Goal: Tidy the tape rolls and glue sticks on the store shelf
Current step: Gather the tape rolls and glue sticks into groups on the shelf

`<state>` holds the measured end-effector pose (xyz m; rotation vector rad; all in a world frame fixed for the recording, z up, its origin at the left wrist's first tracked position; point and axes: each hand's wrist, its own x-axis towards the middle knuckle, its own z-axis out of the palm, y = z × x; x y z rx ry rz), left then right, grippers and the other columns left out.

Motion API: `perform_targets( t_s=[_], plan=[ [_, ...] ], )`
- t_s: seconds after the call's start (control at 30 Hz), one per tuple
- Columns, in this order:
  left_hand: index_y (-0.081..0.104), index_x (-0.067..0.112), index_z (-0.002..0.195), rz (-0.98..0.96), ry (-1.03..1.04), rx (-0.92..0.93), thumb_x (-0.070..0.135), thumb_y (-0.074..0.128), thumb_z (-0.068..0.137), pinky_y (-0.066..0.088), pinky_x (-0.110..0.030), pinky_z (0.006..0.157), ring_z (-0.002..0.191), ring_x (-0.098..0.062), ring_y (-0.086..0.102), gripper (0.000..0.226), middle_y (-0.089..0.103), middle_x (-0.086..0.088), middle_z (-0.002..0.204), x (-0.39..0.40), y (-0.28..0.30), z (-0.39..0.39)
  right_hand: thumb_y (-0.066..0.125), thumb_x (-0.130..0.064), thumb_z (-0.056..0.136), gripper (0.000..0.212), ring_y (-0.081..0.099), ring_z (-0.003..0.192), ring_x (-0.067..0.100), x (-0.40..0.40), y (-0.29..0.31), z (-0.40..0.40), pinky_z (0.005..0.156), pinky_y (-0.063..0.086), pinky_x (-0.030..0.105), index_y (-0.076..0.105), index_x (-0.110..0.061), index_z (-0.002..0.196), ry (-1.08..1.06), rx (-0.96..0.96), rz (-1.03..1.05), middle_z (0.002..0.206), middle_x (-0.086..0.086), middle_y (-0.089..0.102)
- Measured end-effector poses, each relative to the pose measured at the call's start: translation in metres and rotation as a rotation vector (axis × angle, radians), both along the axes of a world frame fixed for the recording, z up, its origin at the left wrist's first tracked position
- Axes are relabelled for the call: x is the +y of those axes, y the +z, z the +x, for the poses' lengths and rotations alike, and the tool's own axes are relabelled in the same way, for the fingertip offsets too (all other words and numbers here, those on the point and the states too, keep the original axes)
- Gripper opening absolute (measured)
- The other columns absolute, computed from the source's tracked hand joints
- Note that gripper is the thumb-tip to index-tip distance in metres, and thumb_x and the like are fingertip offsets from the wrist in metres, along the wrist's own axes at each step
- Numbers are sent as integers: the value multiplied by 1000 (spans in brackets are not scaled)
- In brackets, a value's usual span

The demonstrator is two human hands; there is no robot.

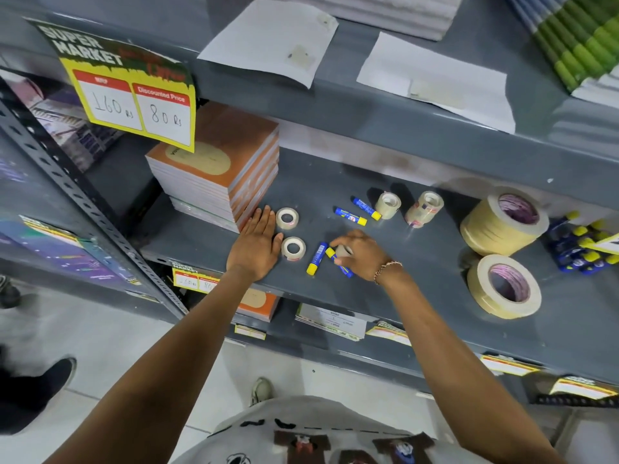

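Head view: on the shelf (435, 262), near its front edge, my left hand (256, 251) lies flat, spread, beside two small tape rolls (293, 247); my right hand (360, 254) pinches another small tape roll (343, 252), light, stiff, above a glue stick (340, 266).

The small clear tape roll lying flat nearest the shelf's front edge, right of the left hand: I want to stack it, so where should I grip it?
Pinch the small clear tape roll from above across its outer rim; it lies flat, hole up, sides clear.
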<state>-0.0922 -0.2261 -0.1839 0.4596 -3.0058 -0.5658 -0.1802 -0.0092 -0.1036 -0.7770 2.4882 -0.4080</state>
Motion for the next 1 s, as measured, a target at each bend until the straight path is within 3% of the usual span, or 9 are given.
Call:
perform_targets(
  t_s=[0.1, 0.2, 0.37, 0.57, 0.9, 1.0],
  plan=[
    [11, 12, 152, 7, 4, 8, 42, 26, 101, 7, -34, 120, 150, -20, 6, 61, 12, -3, 162, 0, 0, -1, 62, -18, 88, 35, 50, 117, 33, 1, -2, -2, 102, 38, 32, 60, -19, 122, 6, 27, 28, 123, 16, 50],
    [11, 12, 152, 10, 4, 13, 41, 26, 101, 8, -34, 121, 150, -21, 7, 60, 13, -4, 162, 0, 0, -1, 57, -21, 90, 34, 49, 119, 36, -2, -3, -4, 105, 38, 35, 56, -19, 125, -11, 86, 50, 129, 16, 43],
    [14, 7, 151, 7, -6, 34, 34, 26, 102, 6, -32, 122, 150, -22, 7, 57, 13, -8, 161, 1, 2, -1, 63, -15, 87, 34, 52, 112, 32, -50, 8, 11, 102, 34, 27, 61, -13, 120, -2, 154, -196, 122, 17, 44],
    [8, 2, 150, -36, -101, -12, 26, 20, 103, -3, -29, 120, 150, -23, 3, 54, 6, -13, 161, -8, 5, 0, 77, -20, 72, 49, 53, 119, 34, -96, -8, 32, 100, 43, 32, 60, -14, 118, 135, 176, 18, 136, 14, 47],
    [9, 2, 150, -82, -88, 2, 30, 17, 103, -4, -27, 119, 150, -23, 4, 55, 8, -11, 161, -6, 2, 0, 61, -17, 84, 44, 58, 108, 39, -100, 1, 9, 99, 44, 36, 57, -24, 127, 73, 284, 28, 125, 20, 49],
    [8, 3, 150, -70, -85, -4, 30, 17, 103, -2, -28, 120, 150, -22, 3, 55, 8, -11, 161, -6, 2, 0, 61, -16, 83, 39, 53, 119, 35, -118, 11, -9, 102, 41, 34, 61, -22, 122, 117, 313, 11, 132, 21, 46]
  ],
)
